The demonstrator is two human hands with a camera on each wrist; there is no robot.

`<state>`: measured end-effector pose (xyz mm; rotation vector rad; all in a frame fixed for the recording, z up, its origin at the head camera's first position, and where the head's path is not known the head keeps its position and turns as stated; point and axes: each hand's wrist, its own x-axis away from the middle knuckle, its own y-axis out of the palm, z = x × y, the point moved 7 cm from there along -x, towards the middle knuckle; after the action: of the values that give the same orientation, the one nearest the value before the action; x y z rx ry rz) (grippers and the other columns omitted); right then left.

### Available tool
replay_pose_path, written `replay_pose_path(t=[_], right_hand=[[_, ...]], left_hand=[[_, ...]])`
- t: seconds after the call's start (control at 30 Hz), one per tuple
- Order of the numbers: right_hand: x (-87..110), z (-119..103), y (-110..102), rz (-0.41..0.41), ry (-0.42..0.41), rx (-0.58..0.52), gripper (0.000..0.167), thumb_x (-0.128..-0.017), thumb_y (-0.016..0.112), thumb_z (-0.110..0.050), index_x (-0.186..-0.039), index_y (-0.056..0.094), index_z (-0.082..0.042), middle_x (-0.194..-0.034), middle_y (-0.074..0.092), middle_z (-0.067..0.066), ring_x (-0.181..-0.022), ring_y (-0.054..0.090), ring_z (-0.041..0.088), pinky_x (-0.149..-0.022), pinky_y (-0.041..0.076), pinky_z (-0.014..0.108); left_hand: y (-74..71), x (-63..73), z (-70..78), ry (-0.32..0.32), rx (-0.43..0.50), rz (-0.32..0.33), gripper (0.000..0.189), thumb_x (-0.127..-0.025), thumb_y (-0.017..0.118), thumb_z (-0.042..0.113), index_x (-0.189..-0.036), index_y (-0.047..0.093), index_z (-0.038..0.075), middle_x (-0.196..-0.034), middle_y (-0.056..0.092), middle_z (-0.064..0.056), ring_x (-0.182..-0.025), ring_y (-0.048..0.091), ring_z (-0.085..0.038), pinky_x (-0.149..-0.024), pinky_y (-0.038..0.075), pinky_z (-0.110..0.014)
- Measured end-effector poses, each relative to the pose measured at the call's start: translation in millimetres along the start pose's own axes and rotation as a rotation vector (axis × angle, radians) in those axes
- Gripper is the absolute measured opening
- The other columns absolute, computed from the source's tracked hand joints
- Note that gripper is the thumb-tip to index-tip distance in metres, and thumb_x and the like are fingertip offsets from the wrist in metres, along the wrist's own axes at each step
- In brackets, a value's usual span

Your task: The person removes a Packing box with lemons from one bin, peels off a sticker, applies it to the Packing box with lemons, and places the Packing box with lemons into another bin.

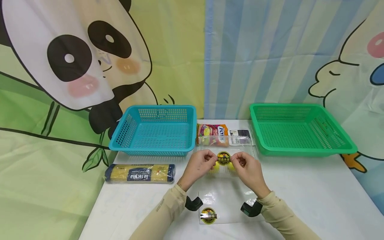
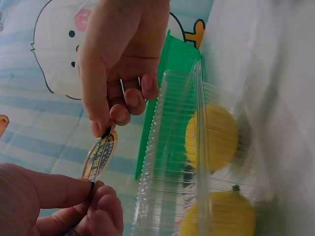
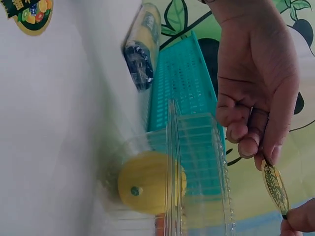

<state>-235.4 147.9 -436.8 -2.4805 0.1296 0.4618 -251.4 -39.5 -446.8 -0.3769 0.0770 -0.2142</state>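
Note:
A round black-and-gold sticker with a dark band across it is stretched between my two hands. My left hand pinches one end of the band between thumb and finger; my right hand pinches the other. Just beyond them stands a clear plastic fruit box, its ribbed lid edge showing in both wrist views. Two yellow fruits sit inside. Closer to me, another similar sticker lies on clear plastic, whether sheet or bag I cannot tell.
A blue basket stands at the back left, a green basket at the back right. Between them lie a colourful snack packet and a white-and-black packet. A pasta pack lies before the blue basket.

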Motion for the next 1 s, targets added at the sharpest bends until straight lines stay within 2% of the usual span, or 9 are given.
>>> replay_pose_path(t=[0.2,0.37,0.5,0.6,0.73,1.0], right_hand=[[-7.3,3,-4,0.021,-0.002,0.056,0.007,-0.090,0.071,-0.009,-0.084,0.070,-0.008,-0.069,0.062,0.000,-0.060,0.051,0.007,-0.055,0.043,0.020],[-14.7,2,-7,0.029,-0.037,0.105,0.008,-0.090,0.071,-0.009,-0.082,0.070,-0.006,-0.068,0.062,0.001,-0.060,0.050,0.010,-0.055,0.041,0.020],[-21.5,2,-8,0.036,-0.068,0.172,0.010,-0.090,0.071,-0.011,-0.082,0.069,-0.006,-0.068,0.062,0.002,-0.059,0.048,0.012,-0.055,0.039,0.023],[-26.6,3,-8,0.036,-0.082,0.214,0.011,-0.091,0.070,-0.013,-0.081,0.070,-0.006,-0.069,0.064,0.003,-0.059,0.048,0.013,-0.055,0.039,0.025],[-31.5,5,-7,0.025,-0.092,0.251,0.013,-0.090,0.070,-0.015,-0.081,0.070,-0.006,-0.069,0.064,0.003,-0.058,0.050,0.014,-0.056,0.041,0.028],[-39.1,14,-1,-0.029,-0.083,0.298,0.012,-0.089,0.069,-0.014,-0.079,0.069,-0.007,-0.068,0.064,0.002,-0.060,0.055,0.016,-0.059,0.043,0.031]], left_hand=[[0.4,-8.3,17.8,0.100,-0.221,0.071,0.013,-0.097,0.065,0.017,-0.091,0.075,0.011,-0.077,0.069,0.002,-0.063,0.056,-0.006,-0.058,0.049,-0.022],[2.7,-16.6,21.7,0.104,-0.342,0.107,0.015,-0.097,0.065,0.017,-0.086,0.074,0.012,-0.072,0.067,0.004,-0.058,0.053,-0.006,-0.054,0.045,-0.021],[4.4,-23.3,22.9,0.113,-0.433,0.122,0.017,-0.096,0.065,0.020,-0.082,0.073,0.014,-0.072,0.066,0.006,-0.061,0.053,-0.007,-0.056,0.043,-0.021],[5.5,-28.9,24.2,0.117,-0.479,0.123,0.017,-0.096,0.066,0.021,-0.082,0.074,0.015,-0.075,0.066,0.005,-0.065,0.054,-0.007,-0.057,0.043,-0.022],[10.2,-36.7,21.4,0.090,-0.526,0.091,0.018,-0.096,0.066,0.020,-0.081,0.074,0.015,-0.074,0.066,0.006,-0.065,0.055,-0.008,-0.055,0.043,-0.021],[17.0,-46.1,15.4,0.058,-0.553,0.054,0.020,-0.096,0.066,0.017,-0.078,0.071,0.014,-0.068,0.063,0.004,-0.064,0.053,-0.009,-0.055,0.041,-0.021]])
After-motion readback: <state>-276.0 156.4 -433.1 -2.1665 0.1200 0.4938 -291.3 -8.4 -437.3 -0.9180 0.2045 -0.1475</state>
